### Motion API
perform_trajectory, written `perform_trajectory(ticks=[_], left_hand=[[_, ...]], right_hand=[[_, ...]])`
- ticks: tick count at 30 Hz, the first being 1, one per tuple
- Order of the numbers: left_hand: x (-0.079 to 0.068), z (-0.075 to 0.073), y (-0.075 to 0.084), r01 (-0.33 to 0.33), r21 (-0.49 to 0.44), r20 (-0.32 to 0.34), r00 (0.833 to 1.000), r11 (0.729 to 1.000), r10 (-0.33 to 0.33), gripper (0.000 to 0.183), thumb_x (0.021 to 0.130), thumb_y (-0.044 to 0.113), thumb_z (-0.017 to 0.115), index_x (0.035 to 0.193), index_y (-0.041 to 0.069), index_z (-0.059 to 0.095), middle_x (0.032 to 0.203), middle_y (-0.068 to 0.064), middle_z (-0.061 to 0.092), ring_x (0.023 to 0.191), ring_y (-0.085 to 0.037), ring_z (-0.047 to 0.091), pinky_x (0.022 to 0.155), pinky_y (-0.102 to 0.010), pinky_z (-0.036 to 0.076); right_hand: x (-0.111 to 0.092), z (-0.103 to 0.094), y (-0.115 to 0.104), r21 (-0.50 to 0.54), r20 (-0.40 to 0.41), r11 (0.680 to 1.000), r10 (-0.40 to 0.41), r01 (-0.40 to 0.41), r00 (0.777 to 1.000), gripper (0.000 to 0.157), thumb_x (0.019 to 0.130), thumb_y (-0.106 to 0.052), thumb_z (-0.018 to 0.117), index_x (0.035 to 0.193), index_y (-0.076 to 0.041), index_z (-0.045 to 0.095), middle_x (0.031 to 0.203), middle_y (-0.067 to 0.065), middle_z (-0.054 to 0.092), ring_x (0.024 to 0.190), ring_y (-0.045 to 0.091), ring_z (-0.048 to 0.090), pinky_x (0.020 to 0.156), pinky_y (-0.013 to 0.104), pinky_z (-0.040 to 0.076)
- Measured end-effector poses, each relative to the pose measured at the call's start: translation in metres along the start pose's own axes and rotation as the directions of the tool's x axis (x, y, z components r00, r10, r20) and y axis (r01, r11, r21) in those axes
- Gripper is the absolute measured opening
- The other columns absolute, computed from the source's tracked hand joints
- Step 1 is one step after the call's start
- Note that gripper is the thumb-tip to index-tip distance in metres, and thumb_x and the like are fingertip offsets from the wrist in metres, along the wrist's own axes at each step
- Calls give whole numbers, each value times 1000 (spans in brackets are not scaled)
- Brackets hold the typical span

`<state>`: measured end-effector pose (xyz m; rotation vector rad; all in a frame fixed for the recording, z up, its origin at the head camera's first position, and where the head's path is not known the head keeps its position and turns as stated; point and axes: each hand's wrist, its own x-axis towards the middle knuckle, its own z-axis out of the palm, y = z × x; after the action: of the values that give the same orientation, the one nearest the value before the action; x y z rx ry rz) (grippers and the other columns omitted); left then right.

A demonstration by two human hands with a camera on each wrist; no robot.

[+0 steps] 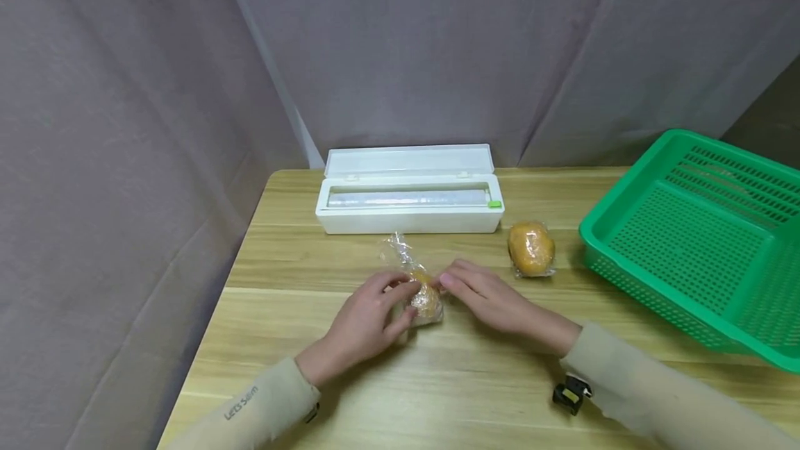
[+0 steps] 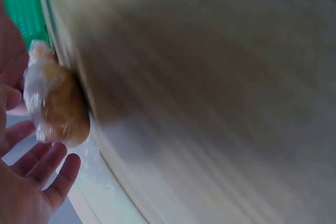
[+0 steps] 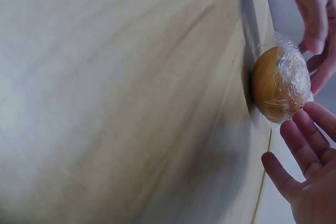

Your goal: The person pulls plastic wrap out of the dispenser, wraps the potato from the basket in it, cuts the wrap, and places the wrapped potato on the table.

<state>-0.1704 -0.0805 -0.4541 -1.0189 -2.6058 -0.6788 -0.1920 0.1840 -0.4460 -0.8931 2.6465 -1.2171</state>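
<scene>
An orange [image 1: 426,301] wrapped in clear cling film [image 1: 403,250] sits on the wooden table, with a twist of film sticking up from its far side. My left hand [image 1: 375,311] curves loosely at its left, index finger and thumb apart, fingertips at the film. From the other side my right hand [image 1: 487,294] reaches in, thumb and index tip close together at the film's edge. In the right wrist view, the fingers [image 3: 299,142] of my right hand spread beneath the wrapped orange [image 3: 273,85]. The left wrist view has the orange [image 2: 68,108] beside my left fingers [image 2: 65,179].
Behind the hands stands a white cling film box [image 1: 409,221], lid raised, a roll inside. A second wrapped orange [image 1: 531,248] lies right of it. A green perforated basket [image 1: 656,283] occupies the right side. Grey curtain [image 1: 406,54] hangs behind the table [image 1: 300,269].
</scene>
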Motion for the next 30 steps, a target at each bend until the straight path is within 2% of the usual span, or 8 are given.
perform_trajectory(ticks=[3,7,13,15,18,20,26,30], left_hand=[[-1,3,3,12,18,41,999,1000,-12,47,101,36,74,141,13,68,139,-11,66,129,-29,64,110,-46,53],[-1,5,5,21,19,54,998,1000,-22,50,101,39,74,143,12,66,140,-11,65,130,-30,64,110,-48,53],[-2,5,6,-13,28,74,997,1000,10,51,98,38,78,140,14,67,138,-10,66,127,-28,65,109,-45,54],[-3,6,6,-33,29,82,996,999,31,51,97,39,79,140,14,67,138,-8,66,126,-26,65,109,-43,54],[-4,7,7,-70,31,91,994,997,67,50,97,39,79,139,15,67,137,-7,65,126,-24,65,108,-41,54],[-3,8,8,-94,35,86,992,995,91,49,97,38,79,138,16,67,137,-7,65,125,-23,65,108,-40,55],[-1,9,12,-145,49,76,987,988,142,48,95,37,80,136,15,68,135,-6,66,122,-22,66,107,-38,55],[-2,10,15,-173,68,84,982,983,167,48,96,38,79,137,15,67,135,-6,66,122,-22,66,106,-38,55]], right_hand=[[-2,1,3,71,17,997,27,-28,1000,38,118,-26,39,123,-15,75,108,3,71,101,19,67,94,39,57],[-1,-2,8,185,50,977,94,-102,994,42,118,-27,37,127,-5,72,109,5,75,100,20,71,95,37,59],[9,-9,21,413,109,881,204,-231,973,56,119,-32,35,146,14,52,131,28,69,114,37,72,99,40,61],[15,-9,25,469,134,847,211,-249,968,58,119,-31,36,150,16,44,138,33,63,119,41,70,101,42,60],[23,-7,31,501,168,821,218,-273,962,59,118,-31,39,153,17,40,144,35,58,123,42,68,103,42,59],[29,-5,33,504,182,813,229,-291,956,58,117,-29,43,153,16,40,144,35,58,124,41,68,103,42,59],[42,-3,37,468,177,821,276,-328,945,61,115,-29,51,156,14,37,140,33,60,118,34,69,96,39,62],[49,-5,39,439,166,832,296,-340,941,54,114,-29,53,147,12,49,122,24,66,105,23,68,89,36,64]])
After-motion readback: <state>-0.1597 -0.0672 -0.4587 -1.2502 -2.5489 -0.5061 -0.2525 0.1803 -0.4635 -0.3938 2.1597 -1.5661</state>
